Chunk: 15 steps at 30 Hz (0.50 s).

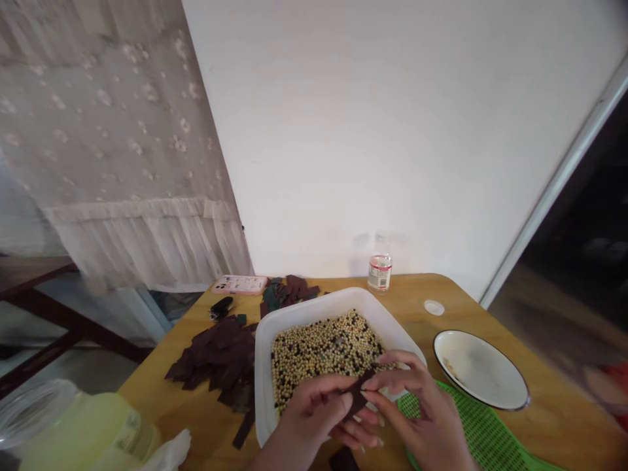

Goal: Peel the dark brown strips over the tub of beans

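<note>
The left hand (311, 412) and right hand (422, 413) both pinch a dark brown strip (358, 394) between their fingers, just over the near rim of a white plastic tray (314, 317) filled with pale soybeans (326, 353) and dark bits. More dark strips (216, 358) lie left of the tray; a green mesh mat (473, 425) and a white enamel plate (478, 350) sit right of it.
</note>
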{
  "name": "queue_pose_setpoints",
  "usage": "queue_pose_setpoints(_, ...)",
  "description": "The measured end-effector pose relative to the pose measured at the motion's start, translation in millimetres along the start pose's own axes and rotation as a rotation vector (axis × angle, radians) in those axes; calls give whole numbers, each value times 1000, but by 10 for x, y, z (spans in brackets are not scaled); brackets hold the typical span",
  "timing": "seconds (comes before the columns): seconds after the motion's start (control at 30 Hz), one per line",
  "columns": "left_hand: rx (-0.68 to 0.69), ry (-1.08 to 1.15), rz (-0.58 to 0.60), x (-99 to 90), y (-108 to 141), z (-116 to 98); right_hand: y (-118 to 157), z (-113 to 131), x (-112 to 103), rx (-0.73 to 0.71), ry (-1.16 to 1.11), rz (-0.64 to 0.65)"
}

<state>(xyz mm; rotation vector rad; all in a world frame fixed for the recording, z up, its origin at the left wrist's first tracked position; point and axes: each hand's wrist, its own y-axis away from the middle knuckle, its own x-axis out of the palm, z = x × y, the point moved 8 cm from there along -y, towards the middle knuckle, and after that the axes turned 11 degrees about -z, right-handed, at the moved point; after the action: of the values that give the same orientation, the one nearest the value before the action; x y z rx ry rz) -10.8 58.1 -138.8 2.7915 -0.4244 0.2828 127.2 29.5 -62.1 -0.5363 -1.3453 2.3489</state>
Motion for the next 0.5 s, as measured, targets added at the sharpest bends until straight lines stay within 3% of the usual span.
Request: queue_pose_setpoints(0.5,-34,-3,18,30,46,-76,-12,30,5,-51,-27,33)
